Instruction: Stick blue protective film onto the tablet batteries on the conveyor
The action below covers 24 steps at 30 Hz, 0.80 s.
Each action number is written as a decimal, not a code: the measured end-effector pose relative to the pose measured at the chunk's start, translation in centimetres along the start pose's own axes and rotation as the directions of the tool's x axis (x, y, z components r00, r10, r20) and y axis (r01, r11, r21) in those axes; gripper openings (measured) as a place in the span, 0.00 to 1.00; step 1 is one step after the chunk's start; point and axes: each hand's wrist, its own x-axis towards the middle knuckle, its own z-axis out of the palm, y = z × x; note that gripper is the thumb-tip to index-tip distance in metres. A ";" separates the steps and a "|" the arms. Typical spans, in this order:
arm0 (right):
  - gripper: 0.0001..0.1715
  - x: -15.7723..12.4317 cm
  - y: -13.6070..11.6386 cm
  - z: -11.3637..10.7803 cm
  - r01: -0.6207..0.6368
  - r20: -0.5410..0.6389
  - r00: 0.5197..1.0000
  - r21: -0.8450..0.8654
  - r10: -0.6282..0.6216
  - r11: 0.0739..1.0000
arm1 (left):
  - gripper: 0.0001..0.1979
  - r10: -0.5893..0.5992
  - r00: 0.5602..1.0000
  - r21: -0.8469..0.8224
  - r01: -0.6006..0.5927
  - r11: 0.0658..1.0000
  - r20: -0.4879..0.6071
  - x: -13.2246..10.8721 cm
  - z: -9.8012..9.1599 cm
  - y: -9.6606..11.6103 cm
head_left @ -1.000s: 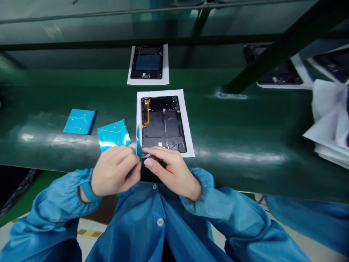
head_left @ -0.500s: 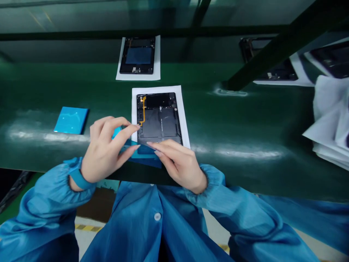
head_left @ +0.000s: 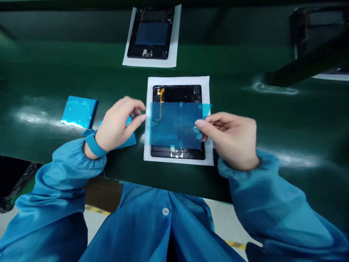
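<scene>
A clear blue film point(head_left: 174, 127) is spread above the middle of a black device point(head_left: 188, 94) with an orange flex cable, which lies on a white sheet point(head_left: 178, 80). My right hand point(head_left: 231, 136) pinches the film at its right edge. At the film's left edge is my left hand point(head_left: 118, 122), with thumb and forefinger nearly together; whether they grip the film's edge is too small to tell. Another blue sheet point(head_left: 129, 142) lies on the table, partly hidden under my left hand.
A stack of shiny blue film point(head_left: 79, 112) lies at the left on the green table point(head_left: 49, 76). Behind stands another device point(head_left: 151, 34) on white paper. A dark post point(head_left: 308, 62) rises at the right, near a further device point(head_left: 321, 25).
The film, earlier held low and seen nearly edge-on, now spreads across the device. My right hand has moved right with its edge. The view has shifted, and the device now appears further right.
</scene>
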 end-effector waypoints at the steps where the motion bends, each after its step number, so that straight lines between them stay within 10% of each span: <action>1: 0.12 0.7 0.6 -0.3 -0.059 -0.004 0.998 0.048 0.059 0.997 | 0.07 0.059 0.995 -0.014 -0.058 0.998 0.076 -0.3 0.4 -0.5; 7: 0.20 2.0 3.1 -1.2 -0.205 0.012 0.978 0.182 0.206 0.962 | 0.10 0.337 0.918 -0.029 -0.339 0.940 0.208 -2.4 4.0 -1.2; 24: 0.07 0.8 4.4 -3.0 -0.143 -0.003 0.990 -0.012 0.143 0.990 | 0.06 0.290 0.922 -0.130 -0.265 0.956 0.256 -2.0 4.9 -1.0</action>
